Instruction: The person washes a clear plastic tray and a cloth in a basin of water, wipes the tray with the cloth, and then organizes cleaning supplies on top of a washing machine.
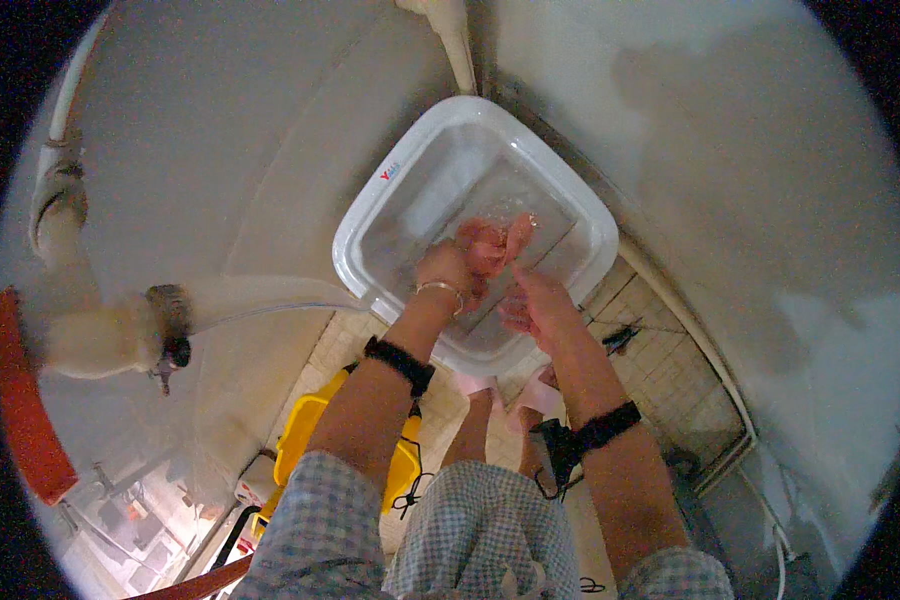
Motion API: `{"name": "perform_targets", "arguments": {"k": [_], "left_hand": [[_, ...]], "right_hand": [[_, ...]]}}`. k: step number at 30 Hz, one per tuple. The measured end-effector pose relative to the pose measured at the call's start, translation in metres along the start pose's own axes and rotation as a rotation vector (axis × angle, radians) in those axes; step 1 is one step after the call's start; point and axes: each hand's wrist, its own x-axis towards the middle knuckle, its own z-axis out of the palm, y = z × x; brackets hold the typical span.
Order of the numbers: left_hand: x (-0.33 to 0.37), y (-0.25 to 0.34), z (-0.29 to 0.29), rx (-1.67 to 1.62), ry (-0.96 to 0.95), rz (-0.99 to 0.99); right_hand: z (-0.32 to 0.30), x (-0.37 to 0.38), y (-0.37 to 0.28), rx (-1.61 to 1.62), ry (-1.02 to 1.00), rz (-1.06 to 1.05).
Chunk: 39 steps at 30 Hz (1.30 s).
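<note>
Over a white-rimmed basin (370,172), both my hands work at a crumpled salmon-pink piece of wet cloth (490,245); its exact kind does not show. My left hand (447,270), with a bracelet at the wrist, is closed around the cloth's left side. At the lower right edge of the cloth, my right hand (538,305) has curled fingers, the index and thumb pinching at it. Small bubbles or splashes show beside the cloth. Black straps circle both my forearms.
A thin clear hose (280,308) runs from a tap (170,325) on the left to the basin's rim. Pale walls enclose the basin. Below left stands a yellow plastic container (400,480). A pale pipe (705,345) runs along the right wall, by the tiled floor (660,350).
</note>
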Motion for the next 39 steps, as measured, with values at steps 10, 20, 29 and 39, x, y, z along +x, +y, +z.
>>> {"name": "perform_targets", "arguments": {"k": [10, 20, 29, 39], "left_hand": [[-0.109, 0.036, -0.062, -0.248, 0.376, 0.570], [-0.123, 0.016, -0.070, -0.620, 0.108, 0.621], [-0.082, -0.010, 0.004, -1.831, 0.335, 0.097], [-0.049, -0.021, 0.015, -2.008, -0.243, -0.080]], "right_hand": [[0.022, 0.015, -0.008, 0.710, -0.619, 0.044], [0.018, 0.024, 0.015, 0.701, -0.636, 0.005], [0.037, 0.007, 0.002, 0.594, -0.421, -0.234], [0.046, 0.003, 0.014, 0.195, -0.131, -0.639]]}}
